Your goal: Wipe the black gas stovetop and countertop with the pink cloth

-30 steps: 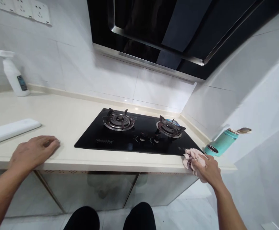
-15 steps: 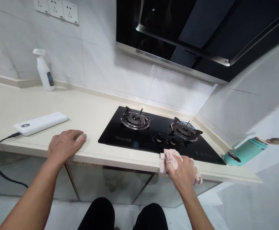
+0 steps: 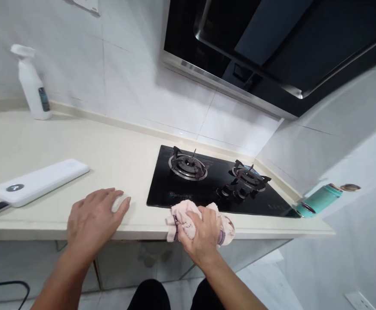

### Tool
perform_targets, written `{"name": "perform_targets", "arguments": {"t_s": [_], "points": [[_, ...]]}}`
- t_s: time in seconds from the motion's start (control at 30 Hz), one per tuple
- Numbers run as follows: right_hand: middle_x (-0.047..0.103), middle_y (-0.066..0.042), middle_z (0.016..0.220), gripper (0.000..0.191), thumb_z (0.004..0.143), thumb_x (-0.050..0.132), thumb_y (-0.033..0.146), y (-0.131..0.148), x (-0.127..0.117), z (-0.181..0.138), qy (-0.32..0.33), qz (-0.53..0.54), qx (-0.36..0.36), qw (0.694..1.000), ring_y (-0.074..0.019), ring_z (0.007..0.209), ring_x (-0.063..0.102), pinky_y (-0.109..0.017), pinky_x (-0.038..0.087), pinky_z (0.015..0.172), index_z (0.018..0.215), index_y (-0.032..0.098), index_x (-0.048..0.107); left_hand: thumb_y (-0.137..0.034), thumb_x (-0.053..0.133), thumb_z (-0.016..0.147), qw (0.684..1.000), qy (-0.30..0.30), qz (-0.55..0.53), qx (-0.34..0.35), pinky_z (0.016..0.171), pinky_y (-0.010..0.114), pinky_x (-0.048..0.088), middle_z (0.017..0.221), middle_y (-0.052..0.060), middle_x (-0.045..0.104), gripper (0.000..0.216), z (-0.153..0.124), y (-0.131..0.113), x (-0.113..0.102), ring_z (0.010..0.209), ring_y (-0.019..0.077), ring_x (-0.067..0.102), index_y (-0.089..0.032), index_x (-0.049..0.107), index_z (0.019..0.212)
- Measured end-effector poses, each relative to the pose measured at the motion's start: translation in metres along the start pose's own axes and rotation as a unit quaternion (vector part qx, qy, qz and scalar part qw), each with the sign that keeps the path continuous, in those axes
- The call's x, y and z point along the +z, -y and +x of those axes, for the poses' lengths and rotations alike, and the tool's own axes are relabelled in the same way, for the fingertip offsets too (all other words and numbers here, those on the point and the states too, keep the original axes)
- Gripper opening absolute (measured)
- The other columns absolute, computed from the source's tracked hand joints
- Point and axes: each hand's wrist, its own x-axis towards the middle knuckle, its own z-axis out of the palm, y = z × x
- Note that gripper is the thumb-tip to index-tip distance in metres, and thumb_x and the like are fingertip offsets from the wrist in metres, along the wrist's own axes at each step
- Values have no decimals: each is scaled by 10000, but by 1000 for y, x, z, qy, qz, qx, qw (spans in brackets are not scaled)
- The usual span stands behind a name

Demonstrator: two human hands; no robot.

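Note:
My right hand [image 3: 201, 234] grips a crumpled pink cloth [image 3: 183, 217] pressed on the front edge of the black glass gas hob [image 3: 162, 185], below its left burner. My left hand [image 3: 94, 219] rests on the cream countertop [image 3: 78, 142], fingers curled, just left of the hob. A small pale patch [image 3: 121, 203] shows at its fingertips; I cannot tell whether it is an object or glare. Both burners keep their dark pan grates, and the control knobs sit in front of the right burner.
A white spray bottle [image 3: 31, 84] stands at the back left. A white power bank [image 3: 36, 183] with a black cable lies near the counter's front edge. A teal flask [image 3: 319, 200] lies at the right end, beside its lid [image 3: 349, 187]. A black range hood [image 3: 239, 47] hangs overhead.
My right hand and cloth have moved left along the counter's front, from the hob's right corner to its front left. My left hand has moved right, closer to the hob.

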Motion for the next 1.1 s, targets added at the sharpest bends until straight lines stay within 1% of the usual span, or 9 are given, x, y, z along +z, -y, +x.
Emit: {"name": "perform_targets", "arguments": {"t_s": [0.13,0.33,0.47,0.53,0.63,0.7,0.83,0.97,1.1], "points": [[609,-115,1234,350,893,673,490,26,13,-1,-15,33,-12,999,-326,1114,553,-518,377,945,1159,266,714,-590,326,1009,999,-6,18,39,1052,566,486,1377,119,724,576,-1,2,0,1315,368,631,-251,769,1155],[589,-113,1394,597,867,651,748,85,47,0,-31,38,-120,992,-375,1243,511,-542,409,953,1259,298,667,-650,308,966,999,37,30,22,1107,582,475,1410,115,710,651,11,12,4,1351,364,612,-251,773,1186],[446,-153,1617,751,930,523,833,105,48,3,41,47,-186,981,-430,1423,401,-586,453,994,1441,286,582,-609,315,969,995,99,6,-10,1127,529,476,1408,70,725,621,19,20,-2,1350,327,619,-257,780,1183],[374,-140,1686,682,984,508,772,99,43,2,74,65,-212,972,-439,1482,350,-609,461,1014,1504,332,539,-589,324,977,993,115,4,-21,1117,493,484,1392,52,739,598,22,20,-8,1336,308,629,-260,785,1168],[343,-77,1722,450,1053,561,562,74,39,-4,90,93,-243,961,-406,1533,310,-621,456,1057,1481,425,561,-568,380,980,992,121,22,-37,1097,448,490,1396,55,742,555,23,15,-16,1312,298,642,-242,789,1165],[360,-34,1719,348,1049,621,450,52,41,-12,84,104,-267,954,-371,1558,284,-593,452,1092,1395,426,635,-542,430,980,991,118,44,-43,1053,428,507,1393,54,746,507,24,9,-20,1275,298,656,-240,791,1169],[507,19,1615,171,1025,683,446,1,37,-30,12,113,-256,960,-304,1545,319,-522,457,1108,1173,388,747,-514,490,976,989,118,70,-46,1017,422,507,1416,52,735,456,23,-2,-25,1276,309,650,-237,788,1181],[593,4,1525,79,979,745,339,-67,6,-47,-26,116,-210,970,-296,1530,364,-530,409,1133,1050,358,771,-542,491,975,989,112,80,-47,971,408,513,1402,52,742,467,22,-10,-30,1205,309,669,-243,788,1177],[618,-37,1488,132,953,712,188,-148,-38,-69,-18,81,-174,981,-309,1537,376,-550,367,1168,1000,302,761,-562,466,986,985,128,98,-65,960,381,506,1416,36,730,491,22,-14,-34,1171,288,676,-255,776,1212]]}}
